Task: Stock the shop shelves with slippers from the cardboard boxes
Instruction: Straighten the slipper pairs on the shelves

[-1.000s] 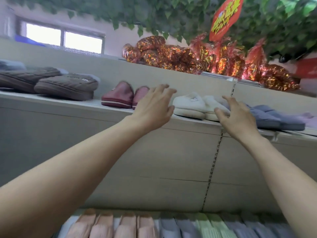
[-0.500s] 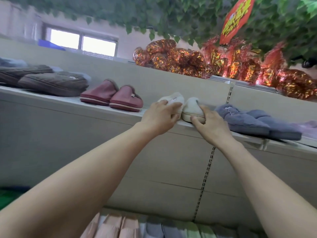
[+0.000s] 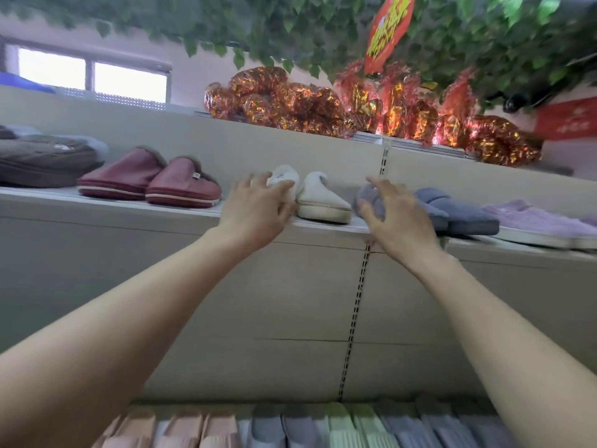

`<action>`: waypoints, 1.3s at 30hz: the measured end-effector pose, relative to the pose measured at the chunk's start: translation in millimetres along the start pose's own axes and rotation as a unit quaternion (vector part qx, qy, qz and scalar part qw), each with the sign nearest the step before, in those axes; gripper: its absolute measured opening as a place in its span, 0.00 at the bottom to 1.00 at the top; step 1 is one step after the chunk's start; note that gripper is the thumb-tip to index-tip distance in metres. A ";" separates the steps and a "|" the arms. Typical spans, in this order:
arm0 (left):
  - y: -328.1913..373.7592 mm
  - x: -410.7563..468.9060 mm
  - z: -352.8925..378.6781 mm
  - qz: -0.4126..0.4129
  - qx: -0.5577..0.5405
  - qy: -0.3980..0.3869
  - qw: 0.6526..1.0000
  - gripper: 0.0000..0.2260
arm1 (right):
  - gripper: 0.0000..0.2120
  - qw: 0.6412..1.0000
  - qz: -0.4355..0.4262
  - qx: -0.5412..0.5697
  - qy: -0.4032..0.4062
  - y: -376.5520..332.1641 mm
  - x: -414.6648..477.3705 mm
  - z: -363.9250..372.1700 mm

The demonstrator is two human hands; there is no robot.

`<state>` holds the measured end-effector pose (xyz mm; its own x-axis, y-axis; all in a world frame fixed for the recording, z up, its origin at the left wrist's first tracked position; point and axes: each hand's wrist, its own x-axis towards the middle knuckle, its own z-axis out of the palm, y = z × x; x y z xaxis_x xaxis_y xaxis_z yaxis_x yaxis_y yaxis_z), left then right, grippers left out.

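Left grip (image 3: 258,210) lies released, fingers against a cream slipper (image 3: 283,182) on the shelf (image 3: 326,225). Right grip (image 3: 397,215) brackets the toe of a grey slipper (image 3: 368,198); whether clasped, I cannot tell. Light and squashy, probably: take the firmer sole edge.

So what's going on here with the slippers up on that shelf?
A person is reaching up to a shop shelf lined with slipper pairs. The left hand rests on the left cream slipper, beside the right cream slipper, with a maroon pair further left. The right hand curves over the toe of the nearest grey-blue slipper; motion blur hides whether it actually grips it. A lilac pair sits at the far right.
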<state>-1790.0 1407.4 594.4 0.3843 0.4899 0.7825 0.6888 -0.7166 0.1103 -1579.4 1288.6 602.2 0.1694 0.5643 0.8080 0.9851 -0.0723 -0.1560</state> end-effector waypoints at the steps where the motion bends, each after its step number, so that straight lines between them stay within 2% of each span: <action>1: 8.8 -0.2 -1.3 0.010 0.002 0.024 1.000 0.20 | 0.22 1.000 0.002 -0.014 0.027 15.1 -1.9 -10.1; 3: 33.3 0.3 -2.2 0.038 -0.013 0.055 0.998 0.21 | 0.21 0.996 0.017 -0.052 0.064 48.6 -5.2 -28.7; 5: 66.1 3.6 2.9 0.067 -0.033 0.060 0.995 0.22 | 0.22 0.994 0.051 -0.076 0.066 85.8 -7.6 -42.3; 9: 142.8 18.2 23.7 0.089 -0.060 0.041 0.993 0.22 | 0.27 0.993 0.103 -0.061 -0.008 150.8 -9.9 -58.2; 15: 224.5 39.8 72.5 0.041 -0.070 -0.006 0.997 0.23 | 0.31 0.995 0.052 0.001 -0.089 206.4 -6.6 -63.7; 20: 232.6 51.5 96.3 -0.001 -0.047 -0.044 0.998 0.19 | 0.34 0.995 0.032 0.018 -0.096 207.2 -2.5 -61.6; 24: 226.8 51.0 98.8 0.006 -0.053 -0.038 0.998 0.26 | 0.33 0.993 0.041 0.035 -0.107 205.3 -1.6 -57.1; 32: 212.5 49.8 100.5 0.053 -0.047 -0.053 0.996 0.23 | 0.32 0.994 0.066 0.006 -0.084 195.8 -6.8 -41.3; 34: 211.0 49.8 100.1 0.053 -0.037 -0.059 0.996 0.24 | 0.32 0.994 0.065 0.000 -0.087 194.8 -7.1 -41.3; 37: 218.8 48.9 96.2 0.047 0.006 -0.040 0.998 0.23 | 0.31 0.994 0.055 0.013 -0.098 200.6 -10.7 -49.8; 39: 232.3 47.9 94.1 0.058 0.009 0.010 0.998 0.18 | 0.28 0.998 0.035 -0.001 -0.054 210.0 -17.6 -63.1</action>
<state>-1553.8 1311.1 599.8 0.4507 0.3939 0.8011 0.6515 -0.7586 0.0065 -1373.7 1211.6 591.1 0.2340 0.6434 0.7289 0.9710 -0.1161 -0.2092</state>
